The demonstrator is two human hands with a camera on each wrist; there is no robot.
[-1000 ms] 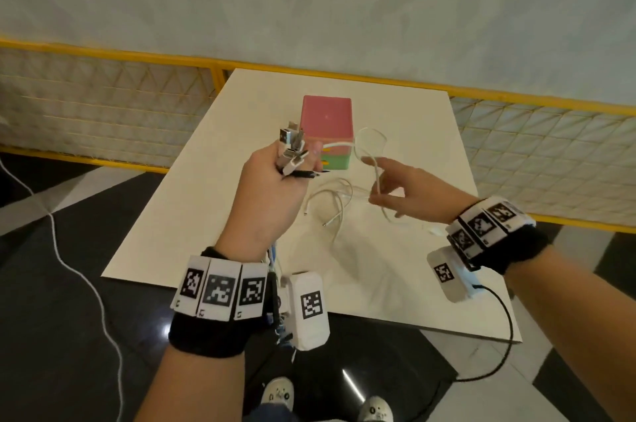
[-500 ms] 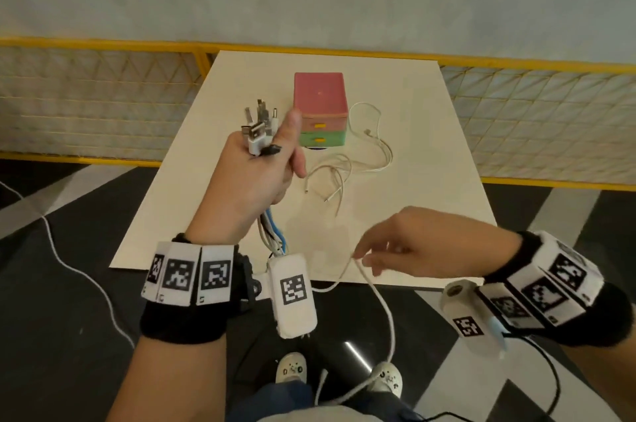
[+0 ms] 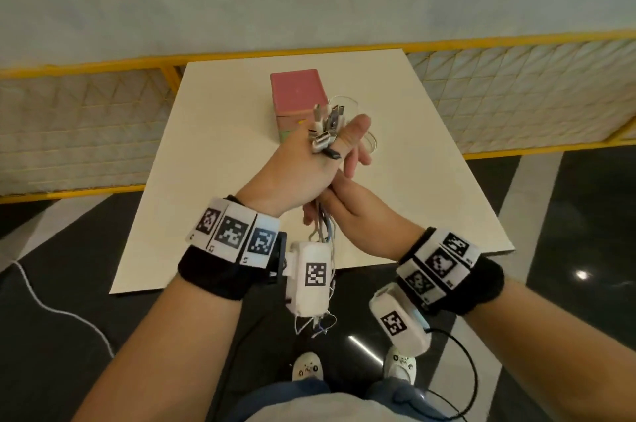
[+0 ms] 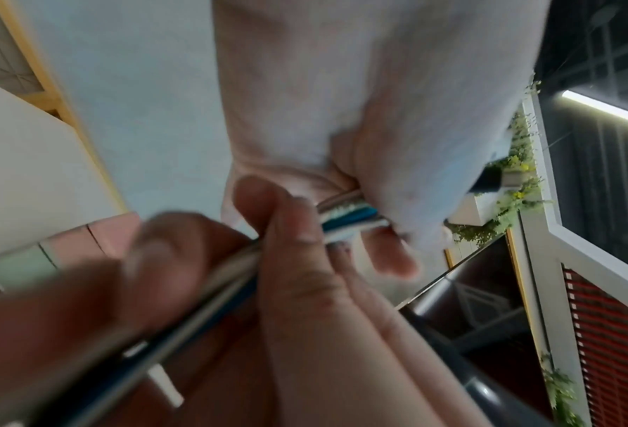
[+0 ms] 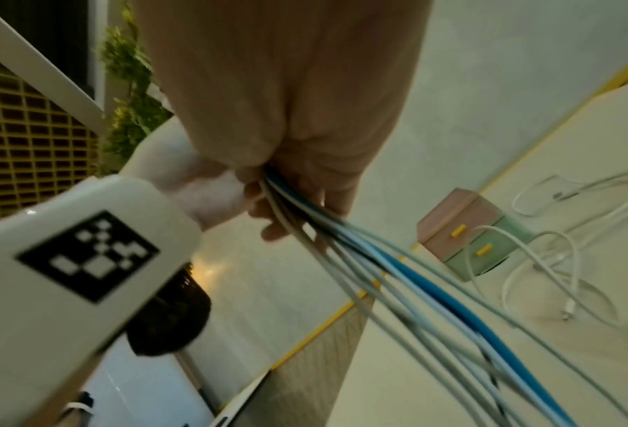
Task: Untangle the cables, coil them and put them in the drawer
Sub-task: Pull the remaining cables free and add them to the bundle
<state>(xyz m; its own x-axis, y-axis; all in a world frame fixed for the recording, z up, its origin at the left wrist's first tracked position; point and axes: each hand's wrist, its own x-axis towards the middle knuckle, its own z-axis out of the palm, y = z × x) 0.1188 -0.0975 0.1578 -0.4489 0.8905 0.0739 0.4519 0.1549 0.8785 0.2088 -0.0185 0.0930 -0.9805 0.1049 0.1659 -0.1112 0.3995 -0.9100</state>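
My left hand (image 3: 309,163) is raised in front of the pink and green drawer box (image 3: 296,91) and grips a bundle of cables (image 3: 325,232). Their plugs (image 3: 325,129) stick up above the fist. The white, grey and blue cords hang down past my left wrist. My right hand (image 3: 330,211) is directly under the left and pinches the same cords (image 4: 345,213) just below the fist. In the right wrist view the cords (image 5: 396,274) run out of the left fist (image 5: 286,130). One loose white cable (image 5: 560,260) lies on the table beside the box (image 5: 465,234), both drawers closed.
The white table (image 3: 213,180) stands against a yellow-railed barrier (image 3: 86,112). Its near edge is just beyond my wrists. A white cord (image 3: 51,304) trails on the dark floor at the left. My shoes (image 3: 308,365) show below.
My right hand rose from low on the right, where it pinched a white cable, to under the left fist and now pinches the bundle. The left hand shifted right, in front of the box.
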